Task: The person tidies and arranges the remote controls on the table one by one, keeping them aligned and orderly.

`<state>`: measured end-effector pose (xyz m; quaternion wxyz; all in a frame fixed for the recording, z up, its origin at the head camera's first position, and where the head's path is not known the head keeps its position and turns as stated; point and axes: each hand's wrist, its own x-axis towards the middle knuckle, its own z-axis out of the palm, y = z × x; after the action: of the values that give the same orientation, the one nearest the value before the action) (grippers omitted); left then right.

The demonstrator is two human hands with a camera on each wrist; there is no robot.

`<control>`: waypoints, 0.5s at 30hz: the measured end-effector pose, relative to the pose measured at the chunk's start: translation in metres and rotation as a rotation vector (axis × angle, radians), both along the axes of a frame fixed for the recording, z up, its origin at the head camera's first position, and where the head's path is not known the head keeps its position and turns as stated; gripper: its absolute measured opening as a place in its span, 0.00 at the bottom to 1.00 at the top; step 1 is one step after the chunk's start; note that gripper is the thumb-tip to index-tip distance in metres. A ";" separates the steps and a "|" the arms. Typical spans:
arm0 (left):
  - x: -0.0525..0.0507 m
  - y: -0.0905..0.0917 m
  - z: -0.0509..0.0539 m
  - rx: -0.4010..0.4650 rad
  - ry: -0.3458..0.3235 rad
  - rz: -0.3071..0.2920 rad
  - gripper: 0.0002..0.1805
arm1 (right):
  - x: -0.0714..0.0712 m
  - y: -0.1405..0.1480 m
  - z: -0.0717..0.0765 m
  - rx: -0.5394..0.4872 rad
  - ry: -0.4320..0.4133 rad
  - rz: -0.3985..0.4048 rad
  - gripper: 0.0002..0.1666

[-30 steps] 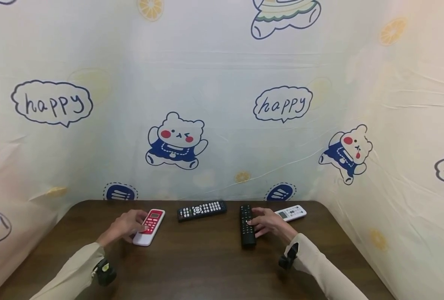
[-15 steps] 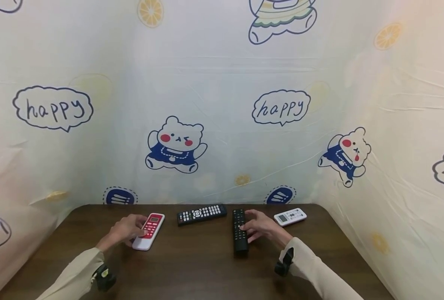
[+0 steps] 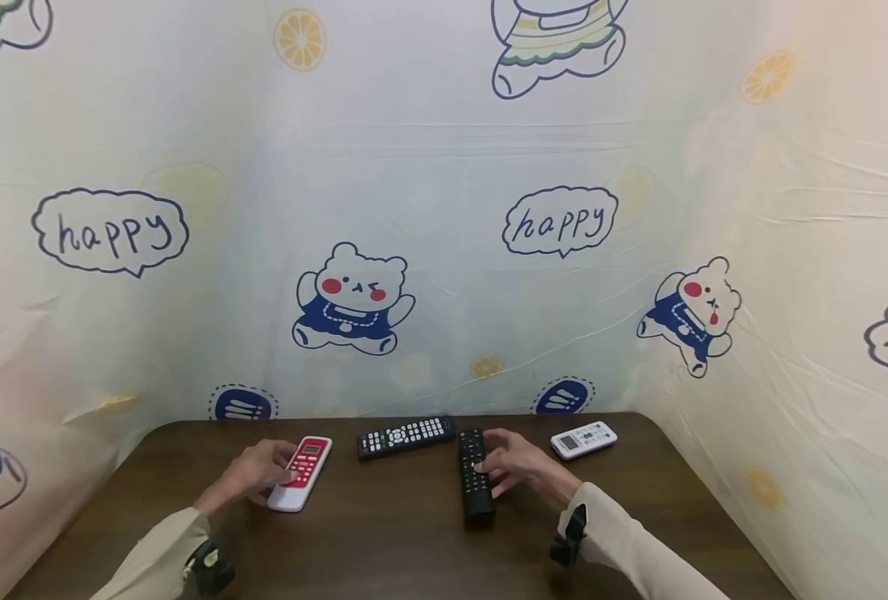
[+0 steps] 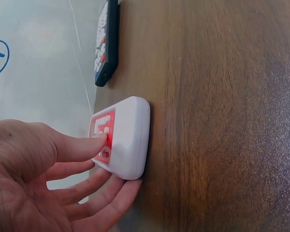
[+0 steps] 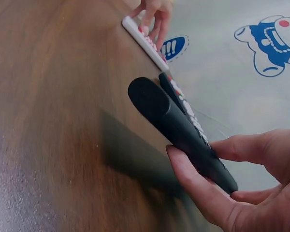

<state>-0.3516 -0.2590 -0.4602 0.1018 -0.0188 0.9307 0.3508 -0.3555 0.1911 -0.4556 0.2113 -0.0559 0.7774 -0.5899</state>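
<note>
My left hand (image 3: 258,468) holds a white remote control with a red button panel (image 3: 305,468). In the left wrist view its thumb (image 4: 82,146) lies on the buttons and the other fingers reach round the far side; the remote rests on the table. A long black remote control (image 3: 475,490) is gripped by my right hand (image 3: 522,463), between thumb and fingers. In the right wrist view this black remote (image 5: 179,128) is raised, with a dark shadow on the wood below. Its buttons face away there.
Another black remote with pale buttons (image 3: 406,437) lies at the back middle of the brown table (image 3: 383,542). To the right of my right hand is a small white remote (image 3: 584,439). A printed cloth (image 3: 451,208) hangs behind and at the sides.
My right hand has moved left with the black remote, towards the other black one and away from the small white remote. My left hand stays put. The head view has tilted slightly up.
</note>
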 end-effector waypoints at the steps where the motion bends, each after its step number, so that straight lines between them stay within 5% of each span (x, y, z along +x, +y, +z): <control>1: 0.000 0.000 0.000 -0.001 0.002 0.003 0.31 | 0.000 -0.001 0.000 -0.002 0.000 0.001 0.47; 15: 0.001 -0.001 -0.003 -0.005 0.009 -0.013 0.31 | 0.007 -0.015 -0.004 -0.060 -0.026 0.034 0.44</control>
<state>-0.3504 -0.2601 -0.4630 0.0998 -0.0116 0.9322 0.3478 -0.3482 0.1758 -0.4600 0.2296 -0.0678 0.7554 -0.6099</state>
